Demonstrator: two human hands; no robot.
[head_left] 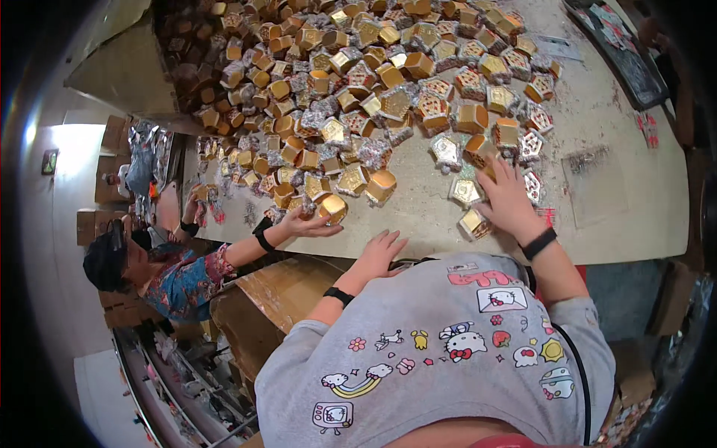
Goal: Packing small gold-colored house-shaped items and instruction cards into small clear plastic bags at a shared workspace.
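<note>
"Hands first, from the head view: what is your right one doing?"

"My right hand (517,203) reaches forward over the table (418,220), fingers slightly spread, their tips at a small gold box (476,145)."

"Is the box pinched?"

"I cannot tell; my own fingers cover the spot where they meet it."

"Where does it sit, then?"

"On the near right side of a big heap (321,82) of gold and patterned boxes. A wrapped pentagonal piece (446,151) lies just to its left, and another gold box stands just to its right. Two more pale-and-gold pieces, an upper one (467,192) and a lower one (474,223), lie to the left of my palm."

"And your left?"

"My left hand (379,256) is at the table's near edge, its fingers loosely stretched out."

"Anyone beside you?"

"A co-worker, on my left. One hand of theirs (310,223) is at a shiny gold piece (333,207) by the heap's near edge. Far off to the right, a black tray (624,56) lies on the table."
</note>
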